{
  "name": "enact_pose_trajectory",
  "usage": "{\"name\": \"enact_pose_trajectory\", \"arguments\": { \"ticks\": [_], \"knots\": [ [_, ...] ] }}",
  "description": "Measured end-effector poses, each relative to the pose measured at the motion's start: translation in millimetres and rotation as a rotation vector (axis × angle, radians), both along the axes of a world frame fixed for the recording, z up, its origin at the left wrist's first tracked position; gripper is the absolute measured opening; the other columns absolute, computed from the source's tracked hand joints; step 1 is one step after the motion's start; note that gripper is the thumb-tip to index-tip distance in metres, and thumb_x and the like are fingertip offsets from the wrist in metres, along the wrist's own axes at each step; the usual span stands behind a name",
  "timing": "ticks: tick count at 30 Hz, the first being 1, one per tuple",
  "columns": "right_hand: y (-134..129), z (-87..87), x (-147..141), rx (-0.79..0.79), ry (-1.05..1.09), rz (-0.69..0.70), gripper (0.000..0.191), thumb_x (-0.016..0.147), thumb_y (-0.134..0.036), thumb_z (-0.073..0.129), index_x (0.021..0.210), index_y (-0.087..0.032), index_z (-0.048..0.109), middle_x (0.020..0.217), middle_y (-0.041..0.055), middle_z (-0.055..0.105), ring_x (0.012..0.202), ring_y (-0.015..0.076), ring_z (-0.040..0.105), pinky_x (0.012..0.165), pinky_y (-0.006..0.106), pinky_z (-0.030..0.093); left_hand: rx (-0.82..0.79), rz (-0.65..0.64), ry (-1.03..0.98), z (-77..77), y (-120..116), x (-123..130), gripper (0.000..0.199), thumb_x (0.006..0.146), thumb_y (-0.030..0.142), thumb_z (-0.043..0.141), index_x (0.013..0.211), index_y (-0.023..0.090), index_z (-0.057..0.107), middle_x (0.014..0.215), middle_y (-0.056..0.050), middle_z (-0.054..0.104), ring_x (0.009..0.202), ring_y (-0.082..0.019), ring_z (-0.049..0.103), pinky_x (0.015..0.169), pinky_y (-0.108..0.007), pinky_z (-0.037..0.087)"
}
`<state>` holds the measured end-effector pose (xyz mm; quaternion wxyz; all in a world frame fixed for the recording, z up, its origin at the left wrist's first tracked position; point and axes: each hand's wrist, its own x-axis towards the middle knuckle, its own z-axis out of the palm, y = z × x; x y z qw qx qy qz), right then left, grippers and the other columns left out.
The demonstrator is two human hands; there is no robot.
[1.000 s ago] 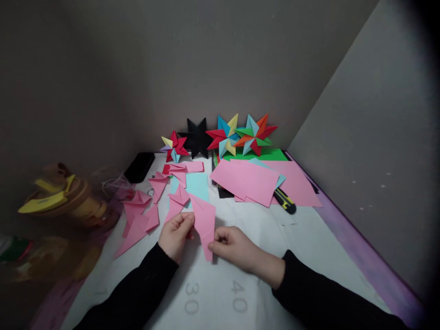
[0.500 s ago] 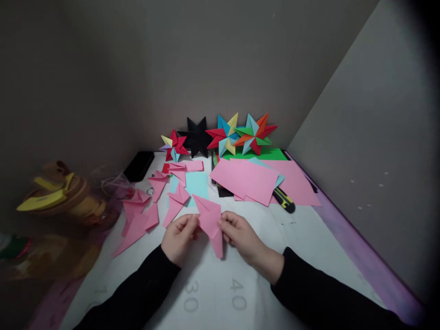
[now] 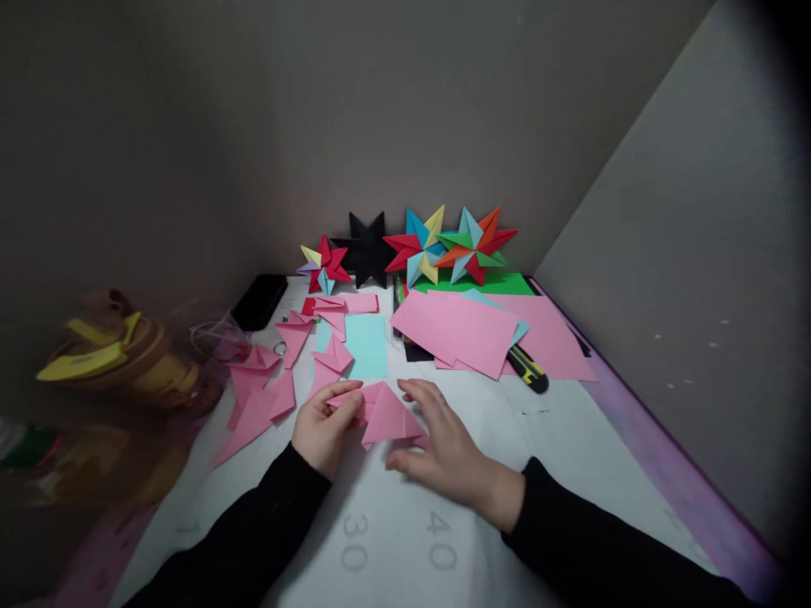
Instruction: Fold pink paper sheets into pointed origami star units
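My left hand (image 3: 328,425) pinches the left end of a folded pink origami paper piece (image 3: 388,415) between thumb and fingers. My right hand (image 3: 437,443) is at the piece's right side, thumb and fingers spread apart; whether a fingertip touches the paper is hard to see. Several other folded pink pieces (image 3: 257,414) lie to the left and behind my left hand. A light blue sheet (image 3: 368,348) lies flat just beyond the held piece.
Pink sheets (image 3: 465,332) are stacked at the back right, with a yellow-and-black cutter (image 3: 528,369) beside them. Folded paper stars (image 3: 423,247) lean on the wall, one of them black (image 3: 367,248). At left are a phone (image 3: 261,301) and a brown pot-like object (image 3: 133,355).
The pink piece has turned from upright to lying sideways. My right hand has gone from pinching its edge to spread fingers; my left hand still grips it.
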<state>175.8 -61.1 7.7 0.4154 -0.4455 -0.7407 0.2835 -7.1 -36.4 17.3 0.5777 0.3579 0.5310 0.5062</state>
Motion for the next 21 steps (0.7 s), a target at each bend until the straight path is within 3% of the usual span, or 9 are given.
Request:
{"name": "enact_pose_trajectory", "arguments": {
  "ticks": [2, 4, 9, 11, 14, 17, 21],
  "knots": [
    [-3, -1.7, -1, 0.154, -0.109, 0.024, 0.078, 0.073, -0.025, 0.069, 0.14, -0.022, 0.029, 0.136, 0.015, 0.043, 0.125, 0.0307, 0.04, 0.102, 0.048, 0.037, -0.014, -0.011, -0.016, -0.7, 0, 0, 0.044, 0.065, 0.038, 0.079, 0.097, 0.012, 0.065, 0.055, 0.001, 0.066, 0.047, -0.008, 0.057, 0.05, -0.017, 0.044],
    [-3, -2.6, -2, 0.174, -0.114, -0.003, 0.071, 0.078, -0.015, 0.059, 0.141, -0.023, 0.028, 0.134, 0.013, 0.047, 0.123, 0.0281, 0.043, 0.102, 0.047, 0.038, -0.019, -0.018, -0.025, -1.4, 1, 0, 0.044, 0.063, 0.037, 0.08, 0.095, 0.012, 0.065, 0.059, 0.0, 0.067, 0.049, -0.008, 0.059, 0.052, -0.017, 0.046],
    [5, -3.2, 1, -0.124, 0.231, -0.165, 0.045, 0.082, -0.016, 0.052, 0.127, -0.022, 0.048, 0.104, 0.0066, 0.065, 0.092, 0.0203, 0.062, 0.078, 0.034, 0.051, 0.055, -0.007, 0.001, -1.8, 4, -3, 0.035, 0.062, 0.033, 0.081, 0.085, 0.012, 0.066, 0.055, 0.001, 0.065, 0.051, -0.007, 0.056, 0.054, -0.016, 0.045],
    [9, -2.4, 2, -0.293, 0.404, -0.218, 0.029, 0.081, -0.021, 0.055, 0.11, -0.019, 0.058, 0.087, 0.0041, 0.067, 0.076, 0.0177, 0.062, 0.064, 0.028, 0.05, 0.072, -0.04, 0.049, 0.0, 5, -4, 0.034, 0.061, 0.031, 0.081, 0.085, 0.012, 0.067, 0.056, 0.001, 0.064, 0.051, -0.008, 0.055, 0.052, -0.017, 0.045],
    [15, -0.4, 1, -0.513, 0.642, -0.178, 0.015, 0.076, -0.025, 0.061, 0.089, -0.018, 0.059, 0.068, -0.0013, 0.063, 0.055, 0.0129, 0.056, 0.049, 0.023, 0.041, 0.097, -0.063, 0.143, 4.7, 3, -5, 0.035, 0.058, 0.027, 0.082, 0.088, 0.014, 0.069, 0.067, 0.0, 0.067, 0.048, -0.006, 0.053, 0.049, -0.017, 0.043],
    [18, 1.4, -1, -0.592, 0.793, -0.119, 0.02, 0.07, -0.024, 0.068, 0.086, -0.018, 0.059, 0.07, -0.0015, 0.065, 0.057, 0.0132, 0.058, 0.053, 0.024, 0.043, 0.128, -0.09, 0.181, 8.0, 1, -4, 0.036, 0.056, 0.024, 0.081, 0.089, 0.015, 0.07, 0.074, -0.001, 0.068, 0.046, -0.005, 0.05, 0.047, -0.017, 0.041],
    [19, 0.1, 0, -0.625, 0.843, -0.088, 0.026, 0.067, -0.023, 0.073, 0.089, -0.019, 0.06, 0.077, 0.0004, 0.067, 0.068, 0.0159, 0.062, 0.062, 0.026, 0.047, 0.143, -0.153, 0.243, 6.3, 4, -8, 0.035, 0.06, 0.025, 0.078, 0.093, 0.015, 0.071, 0.077, -0.002, 0.069, 0.051, -0.008, 0.053, 0.05, -0.019, 0.043]
  ]
}}
